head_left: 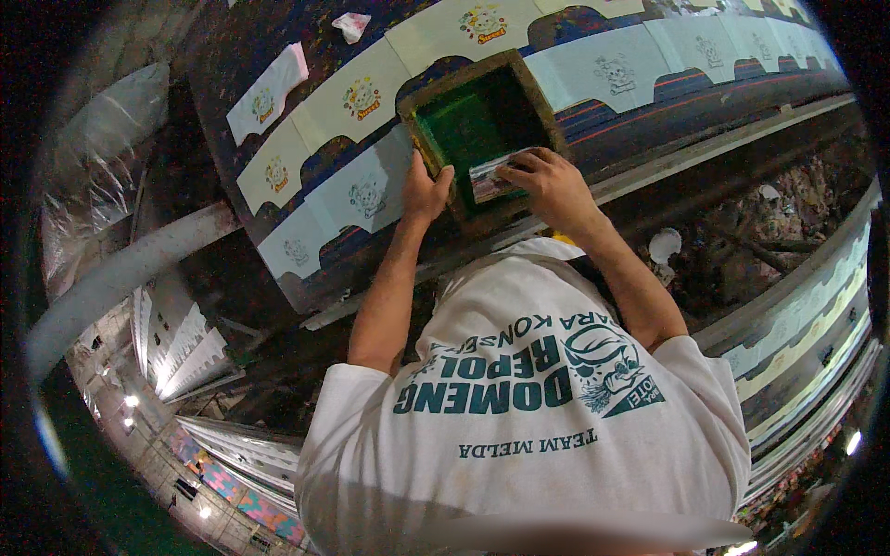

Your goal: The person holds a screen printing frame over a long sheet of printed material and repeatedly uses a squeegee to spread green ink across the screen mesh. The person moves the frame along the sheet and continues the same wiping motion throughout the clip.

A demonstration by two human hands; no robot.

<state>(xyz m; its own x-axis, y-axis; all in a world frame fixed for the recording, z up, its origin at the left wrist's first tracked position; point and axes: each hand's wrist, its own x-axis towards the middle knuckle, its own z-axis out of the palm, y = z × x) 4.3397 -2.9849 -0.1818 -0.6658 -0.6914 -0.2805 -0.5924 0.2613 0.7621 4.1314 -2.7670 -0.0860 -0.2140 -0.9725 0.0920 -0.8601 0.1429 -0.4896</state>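
A small wooden-rimmed printing screen (543,100) with green mesh lies at a slant on the long dark printing table. My left hand (426,193) grips its left rim, thumb on top and fingers partly hidden along the side. Inside the frame, near its lower edge, my right hand (553,190) holds a squeegee (489,182) with a shiny, silvery surface. Pale blue cut fabric pieces (593,67) lie to both sides of the screen, bearing dark outline cartoon prints. Beyond them runs a row of cream pieces (341,91) with multicoloured prints.
The dark printing table (222,56) stretches from left to far right, with a raised rail (705,153) along its near edge. A pink-edged scrap (351,27) lies at the back. A thick grey pipe (139,264) stands left. Another table with printed pieces (807,343) is at the right.
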